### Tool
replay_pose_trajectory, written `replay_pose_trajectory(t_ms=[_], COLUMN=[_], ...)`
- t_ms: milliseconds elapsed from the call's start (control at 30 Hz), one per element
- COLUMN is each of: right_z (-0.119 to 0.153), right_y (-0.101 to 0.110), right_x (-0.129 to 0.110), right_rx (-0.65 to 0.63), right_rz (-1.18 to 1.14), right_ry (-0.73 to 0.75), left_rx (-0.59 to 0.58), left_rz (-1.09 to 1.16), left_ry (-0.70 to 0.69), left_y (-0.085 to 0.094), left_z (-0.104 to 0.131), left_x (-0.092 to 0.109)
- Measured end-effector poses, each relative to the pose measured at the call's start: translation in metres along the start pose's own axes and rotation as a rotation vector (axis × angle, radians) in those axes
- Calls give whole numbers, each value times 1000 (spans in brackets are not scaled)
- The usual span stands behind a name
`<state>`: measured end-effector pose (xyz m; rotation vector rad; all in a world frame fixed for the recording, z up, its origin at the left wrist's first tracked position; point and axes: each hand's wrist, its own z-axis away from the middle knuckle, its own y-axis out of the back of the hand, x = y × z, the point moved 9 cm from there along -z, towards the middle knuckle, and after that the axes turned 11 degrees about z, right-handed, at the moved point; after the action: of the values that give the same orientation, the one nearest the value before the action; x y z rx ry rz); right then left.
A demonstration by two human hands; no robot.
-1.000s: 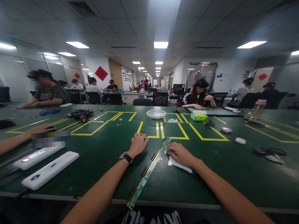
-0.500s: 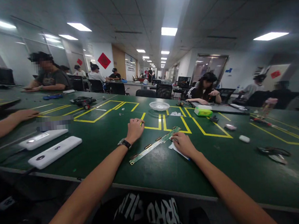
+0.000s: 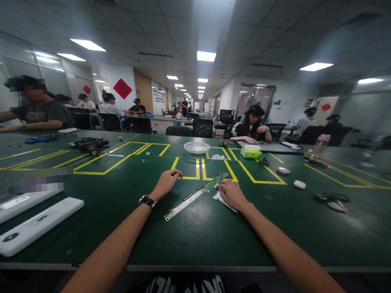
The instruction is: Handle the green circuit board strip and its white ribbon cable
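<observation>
A long, narrow circuit board (image 3: 195, 196), green and silvery with gold-coloured parts along one edge, lies slantwise on the green table. My right hand (image 3: 233, 194) is bent over its far right end, fingertips at the board's edge. From beneath that palm a piece of white paper or film (image 3: 225, 203) sticks out; how it is held is hidden. My left hand (image 3: 164, 184), with a dark watch on the wrist, hovers or rests left of the board, apart from it. Its fingers are drawn together, and whatever they hold is too small to make out.
A clear round dish (image 3: 196, 147) stands beyond the board. Two white power banks or boxes (image 3: 38, 224) lie at left, a dark tool (image 3: 89, 145) behind them. To the right are a green-and-white pack (image 3: 250, 151), a white case (image 3: 299, 184) and a black cable (image 3: 333, 198). Co-workers sit across.
My view has turned to the right, so the scene sits further left. My left fingers have drawn closer together; my right hand stays at the board's end. A neighbour's hands at left have left view.
</observation>
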<state>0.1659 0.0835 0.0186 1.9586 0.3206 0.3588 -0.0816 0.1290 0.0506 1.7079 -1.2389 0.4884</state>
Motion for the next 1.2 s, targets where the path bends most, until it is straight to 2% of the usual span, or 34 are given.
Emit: replay_pose_trajectory(t_ms=[167,267,400,533,600,767,900,1000,1200], right_z=[7,7,3,6,6,-2,0,4,4], right_y=[7,9,9,9,9,4,4,9,10], right_x=[-22,-23,-16,-33,-36,-22,-29,-34,-31], right_rx=[25,35,50,19,12,27,2,-24,-19], right_rz=[-97,-108,-139,-233,-256,-256,-354,-427,-383], right_ry=[215,227,157,283,296,169,244,292,167], left_rx=[-111,-196,-207,-260,-305,-443,-546,-515,-397], left_rz=[160,185,41,-174,-233,-336,-405,-443,-505], left_ry=[15,15,-71,-183,-249,-350,-381,-364,-236], left_y=[-14,-24,-29,-42,-51,-77,-93,-94,-93], left_z=[2,6,11,20,27,43,53,55,56], left_x=[2,6,16,23,27,38,43,48,50])
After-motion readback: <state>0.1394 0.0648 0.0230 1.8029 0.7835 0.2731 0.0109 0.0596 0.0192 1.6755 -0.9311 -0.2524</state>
